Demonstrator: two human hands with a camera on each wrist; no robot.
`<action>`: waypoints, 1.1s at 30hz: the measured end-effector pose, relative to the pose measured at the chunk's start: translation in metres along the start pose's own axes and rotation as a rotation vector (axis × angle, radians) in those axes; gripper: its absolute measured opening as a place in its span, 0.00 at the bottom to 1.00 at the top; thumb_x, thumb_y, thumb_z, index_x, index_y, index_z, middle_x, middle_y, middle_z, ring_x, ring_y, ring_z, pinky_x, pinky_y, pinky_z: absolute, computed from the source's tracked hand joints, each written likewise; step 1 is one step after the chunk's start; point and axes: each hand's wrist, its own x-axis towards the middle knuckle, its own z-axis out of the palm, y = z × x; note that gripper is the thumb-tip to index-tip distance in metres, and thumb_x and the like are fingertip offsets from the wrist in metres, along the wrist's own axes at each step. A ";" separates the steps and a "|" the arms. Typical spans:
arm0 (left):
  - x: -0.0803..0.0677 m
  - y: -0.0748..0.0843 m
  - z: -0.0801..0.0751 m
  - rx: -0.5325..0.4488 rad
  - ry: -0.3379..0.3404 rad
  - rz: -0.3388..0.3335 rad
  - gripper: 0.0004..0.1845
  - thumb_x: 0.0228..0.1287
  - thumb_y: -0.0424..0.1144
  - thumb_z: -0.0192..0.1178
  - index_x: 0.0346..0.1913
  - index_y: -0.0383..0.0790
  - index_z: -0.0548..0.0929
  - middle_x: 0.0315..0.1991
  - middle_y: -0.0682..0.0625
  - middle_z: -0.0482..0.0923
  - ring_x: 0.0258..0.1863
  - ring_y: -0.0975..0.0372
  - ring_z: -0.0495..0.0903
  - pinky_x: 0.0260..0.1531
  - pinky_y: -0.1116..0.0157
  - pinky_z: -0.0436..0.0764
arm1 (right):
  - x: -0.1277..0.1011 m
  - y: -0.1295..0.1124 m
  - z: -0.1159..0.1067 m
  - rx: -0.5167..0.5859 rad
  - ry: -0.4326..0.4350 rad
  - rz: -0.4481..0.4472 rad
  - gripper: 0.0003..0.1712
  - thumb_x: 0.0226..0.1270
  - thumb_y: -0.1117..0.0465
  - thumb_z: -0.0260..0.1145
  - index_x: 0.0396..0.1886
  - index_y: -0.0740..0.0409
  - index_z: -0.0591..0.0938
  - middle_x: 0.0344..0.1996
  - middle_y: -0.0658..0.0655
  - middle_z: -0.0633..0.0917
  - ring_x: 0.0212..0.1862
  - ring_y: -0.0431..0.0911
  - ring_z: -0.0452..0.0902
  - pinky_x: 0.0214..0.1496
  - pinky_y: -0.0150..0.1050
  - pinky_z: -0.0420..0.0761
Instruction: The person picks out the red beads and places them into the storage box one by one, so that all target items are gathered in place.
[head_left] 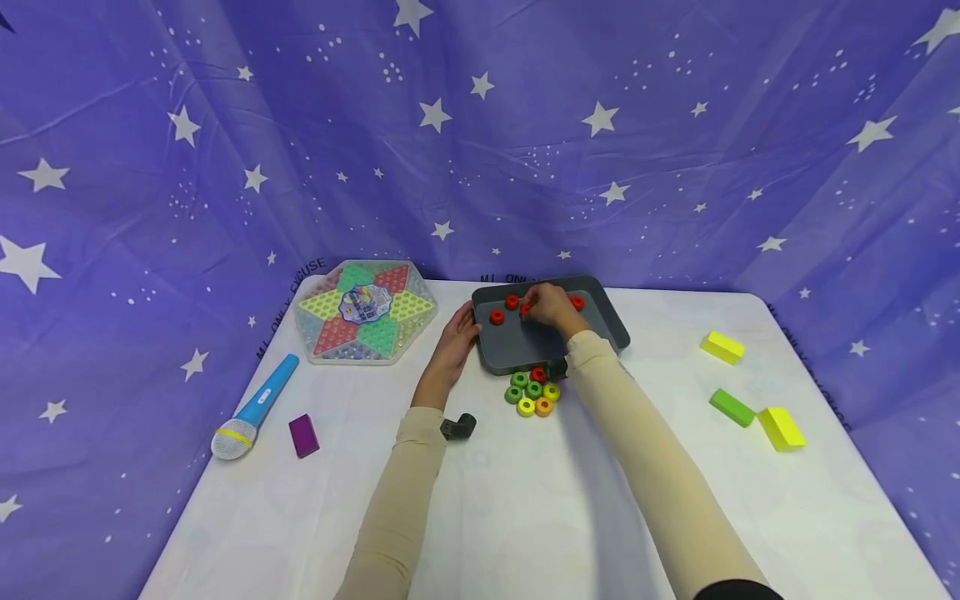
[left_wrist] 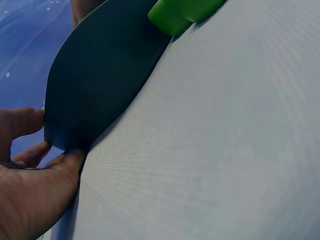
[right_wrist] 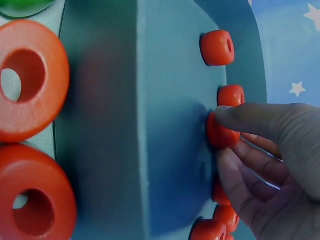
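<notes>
A dark grey rectangular tray (head_left: pixel 517 346) lies on the white table with several red beads in a row toward its back. My right hand (head_left: pixel 553 307) reaches over the tray. Thumb and fingers pinch a red bead (right_wrist: pixel 222 131) just above or on the tray floor; which cannot be told. Another red bead (right_wrist: pixel 218 48) sits apart in the tray. My left hand (head_left: pixel 452 343) touches the tray's left side from outside, thumb (left_wrist: pixel 72 159) low against the wall and fingertips by the rim. In front of the tray lie several loose beads, among them a green bead (head_left: pixel 513 395) and an orange bead (head_left: pixel 543 407).
At the back left lies a star-patterned hexagonal game box (head_left: pixel 365 312). A blue toy microphone (head_left: pixel 255 408) and a purple block (head_left: pixel 303 436) are on the left. A green block (head_left: pixel 732 407) and yellow blocks (head_left: pixel 723 347) lie at right. A starry blue cloth (head_left: pixel 525 167) hangs behind.
</notes>
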 end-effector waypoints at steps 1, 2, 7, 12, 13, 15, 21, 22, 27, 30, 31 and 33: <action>0.000 0.000 0.000 -0.001 0.000 0.000 0.34 0.70 0.23 0.46 0.76 0.41 0.52 0.76 0.44 0.50 0.75 0.58 0.51 0.73 0.59 0.55 | -0.001 -0.001 -0.001 0.003 -0.003 0.002 0.17 0.51 0.64 0.74 0.42 0.62 0.83 0.40 0.58 0.86 0.43 0.51 0.78 0.52 0.43 0.76; 0.000 0.000 0.000 -0.001 0.000 0.001 0.34 0.70 0.23 0.46 0.76 0.41 0.52 0.76 0.44 0.50 0.75 0.58 0.51 0.73 0.59 0.55 | -0.001 -0.001 -0.002 0.008 -0.007 0.003 0.18 0.51 0.64 0.74 0.43 0.62 0.83 0.41 0.58 0.86 0.44 0.51 0.78 0.52 0.43 0.76; -0.001 -0.002 0.002 -0.010 -0.010 0.007 0.34 0.70 0.23 0.45 0.76 0.40 0.52 0.76 0.43 0.50 0.75 0.57 0.51 0.73 0.58 0.54 | -0.007 -0.002 -0.011 0.047 0.011 0.009 0.22 0.51 0.63 0.75 0.46 0.63 0.82 0.45 0.61 0.85 0.49 0.54 0.77 0.55 0.46 0.75; 0.000 -0.003 0.002 -0.006 -0.015 -0.005 0.34 0.70 0.23 0.46 0.76 0.40 0.52 0.76 0.44 0.50 0.75 0.58 0.51 0.73 0.58 0.55 | -0.013 0.001 -0.017 0.099 0.084 -0.027 0.23 0.56 0.62 0.71 0.52 0.64 0.81 0.48 0.62 0.84 0.51 0.55 0.78 0.56 0.49 0.76; 0.000 -0.002 0.002 -0.005 -0.010 -0.009 0.34 0.70 0.23 0.46 0.76 0.41 0.52 0.76 0.44 0.50 0.75 0.58 0.52 0.72 0.58 0.55 | -0.014 0.002 -0.017 0.113 0.101 -0.038 0.23 0.57 0.62 0.70 0.53 0.64 0.80 0.48 0.63 0.84 0.51 0.55 0.78 0.56 0.49 0.76; 0.001 -0.002 0.001 -0.006 -0.001 -0.012 0.34 0.70 0.23 0.46 0.76 0.41 0.53 0.76 0.44 0.51 0.75 0.58 0.52 0.72 0.58 0.55 | -0.018 0.002 -0.018 0.152 0.132 -0.053 0.24 0.59 0.61 0.69 0.55 0.63 0.80 0.49 0.62 0.85 0.51 0.55 0.79 0.55 0.49 0.77; 0.003 0.001 0.000 0.006 0.012 -0.018 0.33 0.70 0.24 0.47 0.76 0.43 0.55 0.76 0.46 0.52 0.75 0.59 0.52 0.72 0.59 0.55 | -0.033 0.001 -0.022 0.334 0.208 -0.039 0.24 0.60 0.59 0.70 0.56 0.60 0.80 0.50 0.61 0.84 0.51 0.54 0.81 0.52 0.49 0.80; 0.003 0.001 0.000 0.005 0.014 -0.021 0.33 0.70 0.24 0.47 0.76 0.44 0.55 0.76 0.46 0.52 0.74 0.59 0.52 0.72 0.59 0.55 | -0.036 0.001 -0.022 0.353 0.217 -0.036 0.24 0.60 0.58 0.70 0.57 0.59 0.80 0.51 0.61 0.84 0.52 0.53 0.81 0.52 0.49 0.80; 0.003 0.000 -0.001 0.000 0.027 -0.024 0.33 0.70 0.24 0.47 0.75 0.44 0.56 0.76 0.46 0.52 0.74 0.59 0.53 0.72 0.59 0.56 | -0.053 0.002 -0.021 0.419 0.255 -0.037 0.24 0.62 0.57 0.70 0.58 0.56 0.79 0.53 0.58 0.83 0.52 0.51 0.81 0.52 0.49 0.81; 0.003 0.000 0.000 0.010 0.023 -0.023 0.33 0.70 0.24 0.47 0.75 0.44 0.55 0.76 0.46 0.53 0.74 0.59 0.53 0.72 0.59 0.56 | -0.065 0.005 -0.020 0.444 0.288 -0.036 0.24 0.61 0.55 0.71 0.57 0.55 0.80 0.50 0.57 0.84 0.50 0.50 0.82 0.51 0.49 0.82; 0.003 0.001 0.000 0.014 0.022 -0.022 0.33 0.70 0.24 0.46 0.75 0.44 0.55 0.76 0.46 0.53 0.74 0.59 0.53 0.72 0.59 0.56 | -0.068 0.006 -0.020 0.446 0.296 -0.038 0.24 0.61 0.55 0.71 0.57 0.54 0.80 0.50 0.57 0.84 0.50 0.50 0.82 0.50 0.49 0.82; 0.003 0.002 -0.001 0.008 0.017 -0.022 0.33 0.70 0.24 0.47 0.76 0.44 0.55 0.76 0.47 0.52 0.74 0.59 0.53 0.72 0.59 0.56 | -0.076 0.008 -0.018 0.452 0.314 -0.045 0.23 0.61 0.54 0.71 0.55 0.52 0.81 0.49 0.56 0.84 0.50 0.49 0.82 0.50 0.49 0.82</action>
